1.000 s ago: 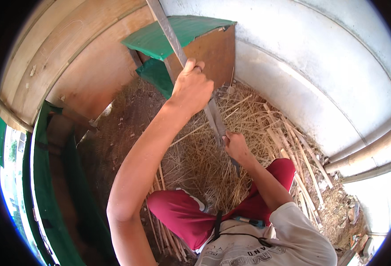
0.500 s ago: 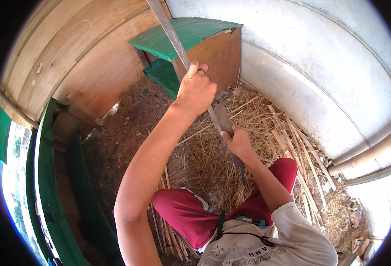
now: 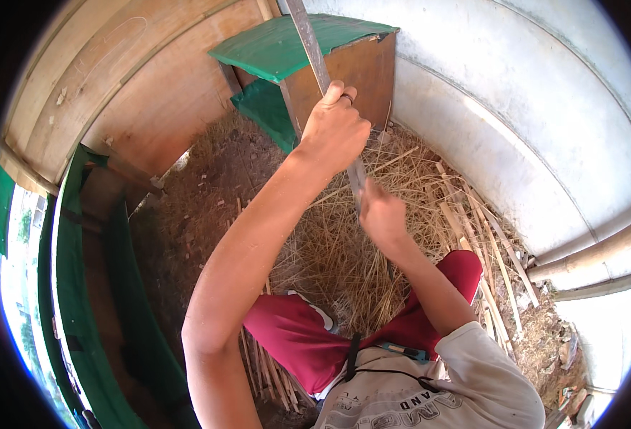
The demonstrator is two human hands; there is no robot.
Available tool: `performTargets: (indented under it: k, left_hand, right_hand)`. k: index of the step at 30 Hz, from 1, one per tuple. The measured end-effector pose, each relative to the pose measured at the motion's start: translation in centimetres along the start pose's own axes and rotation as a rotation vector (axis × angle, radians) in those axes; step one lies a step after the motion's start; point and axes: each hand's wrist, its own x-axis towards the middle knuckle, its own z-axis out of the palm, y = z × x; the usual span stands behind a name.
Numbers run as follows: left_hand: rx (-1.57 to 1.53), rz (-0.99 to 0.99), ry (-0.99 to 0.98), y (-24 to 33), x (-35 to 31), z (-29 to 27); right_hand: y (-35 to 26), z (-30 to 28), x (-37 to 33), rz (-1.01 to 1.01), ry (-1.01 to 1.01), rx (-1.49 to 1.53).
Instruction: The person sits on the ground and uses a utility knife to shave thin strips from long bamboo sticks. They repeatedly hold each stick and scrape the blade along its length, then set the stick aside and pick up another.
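A long, narrow, weathered wooden slat (image 3: 311,48) runs from the top of the view down to the middle. My left hand (image 3: 335,132) is closed around it, thumb toward the upper part. Beside the slat's lower end, my right hand (image 3: 383,218) is closed and slightly blurred. It grips a dark, broad-bladed knife, which the half-second-old view shows better. Now the hand and forearm hide most of that knife, and only a thin dark piece shows below. Whether its blade touches the slat cannot be made out.
Straw (image 3: 344,272) covers the ground between my crossed legs (image 3: 290,329). Loose wooden strips (image 3: 491,250) lie at right, with more beside my left knee. A green-topped wooden box (image 3: 358,64) stands ahead, a green-lined trough (image 3: 97,286) at left. Pale sheet walls (image 3: 501,93) curve around.
My left hand and the slat have shifted up and to the right. My right hand has moved up slightly against the slat and turned, so the knife is now mostly hidden.
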Motion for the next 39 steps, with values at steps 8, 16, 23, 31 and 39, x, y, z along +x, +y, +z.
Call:
performTargets:
  k: [8, 16, 23, 31, 39]
  left_hand:
    - [0.014, 0.030, -0.024, 0.4, -0.1, -0.6]
    - [0.027, -0.006, -0.013, -0.1, -0.2, 0.0]
    - [0.082, -0.025, -0.047, -0.3, -0.5, 0.4]
    - [0.031, -0.034, -0.056, -0.8, -0.9, 0.3]
    - [0.084, -0.040, -0.035, -0.8, -1.1, 0.5]
  right_hand:
    - [3.4, 3.0, -1.6, -0.002, 0.006, 0.051]
    - [3.6, 3.6, -3.4, -0.022, 0.012, 0.056]
    - [8.8, 8.9, -4.6, -0.108, 0.052, -0.018]
    - [4.5, 5.6, -4.6, -0.071, 0.046, 0.008]
    - [10.2, 10.4, -3.2, -0.103, -0.110, -0.105]
